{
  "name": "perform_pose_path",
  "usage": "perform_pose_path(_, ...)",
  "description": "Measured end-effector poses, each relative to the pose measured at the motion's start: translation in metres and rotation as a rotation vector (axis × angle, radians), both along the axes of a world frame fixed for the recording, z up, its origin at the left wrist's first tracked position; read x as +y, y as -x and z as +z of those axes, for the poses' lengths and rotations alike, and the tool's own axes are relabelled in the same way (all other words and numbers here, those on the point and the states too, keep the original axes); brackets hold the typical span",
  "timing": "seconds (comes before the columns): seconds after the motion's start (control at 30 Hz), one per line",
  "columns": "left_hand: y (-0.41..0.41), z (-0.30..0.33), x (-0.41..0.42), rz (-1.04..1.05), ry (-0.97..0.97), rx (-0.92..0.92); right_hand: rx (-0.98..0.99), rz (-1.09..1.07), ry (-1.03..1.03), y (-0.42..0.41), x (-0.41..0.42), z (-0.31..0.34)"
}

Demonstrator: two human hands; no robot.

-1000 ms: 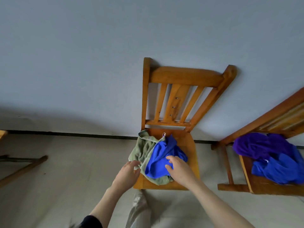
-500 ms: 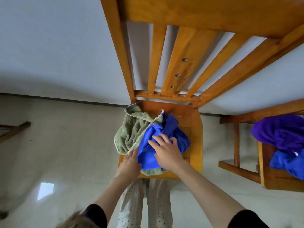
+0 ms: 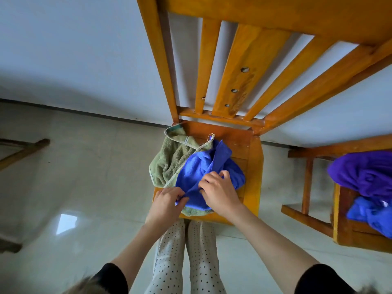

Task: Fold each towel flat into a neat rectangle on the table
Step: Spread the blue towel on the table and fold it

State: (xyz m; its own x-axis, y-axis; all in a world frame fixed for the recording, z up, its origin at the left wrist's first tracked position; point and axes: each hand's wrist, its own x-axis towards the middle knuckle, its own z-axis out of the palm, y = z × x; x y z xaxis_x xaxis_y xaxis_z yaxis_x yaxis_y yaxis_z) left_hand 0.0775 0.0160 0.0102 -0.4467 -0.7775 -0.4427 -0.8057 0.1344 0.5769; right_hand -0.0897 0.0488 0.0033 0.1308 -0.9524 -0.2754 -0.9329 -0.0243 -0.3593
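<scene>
Wooden chair seat (image 3: 253, 166), both hands' fingers, left hand (image 3: 167, 201) and right hand (image 3: 219, 190), pinched on blue towel (image 3: 198, 169).

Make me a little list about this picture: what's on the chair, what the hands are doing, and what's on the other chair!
on the chair: a crumpled blue towel lying on a green towel, both on the wooden chair seat
left hand: pinching the blue towel's near edge
right hand: gripping the blue towel's middle
other chair: a purple towel and another blue cloth, unfolded
folding: not started
</scene>
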Motion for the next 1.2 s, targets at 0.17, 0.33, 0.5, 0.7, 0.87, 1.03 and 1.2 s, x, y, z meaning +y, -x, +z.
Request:
perform_pose_path(0.17, 0.028, 0.066, -0.022, -0.011, 0.039, 0.152, -0.247, -0.307, 0.02, 0.024, 0.006, 0.066)
perform_pose_path(0.33, 0.06, 0.138, -0.032, -0.109, 0.11, 0.264, -0.378, -0.422, 0.046, 0.061, 0.013, 0.142)
perform_pose_path(0.5, 0.074, 0.203, -0.039, -0.137, 0.195, 0.337, -0.447, -0.446, 0.23, 0.085, 0.002, 0.227)
perform_pose_path(0.7, 0.065, 0.263, -0.047, -0.085, 0.331, 0.37, -0.411, -0.371, 0.475, 0.087, -0.019, 0.312)
perform_pose_path(0.87, 0.036, 0.303, -0.044, 0.172, 0.499, 0.428, -0.387, -0.276, 0.557, 0.063, -0.032, 0.371)
perform_pose_path(1.03, -0.027, 0.331, -0.046, 0.382, 0.522, 0.403, -0.432, -0.174, 0.613, 0.012, -0.045, 0.412)
perform_pose_path(1.2, -0.12, 0.351, -0.03, 0.496, 0.512, 0.401, -0.461, -0.04, 0.599, -0.063, -0.061, 0.441)
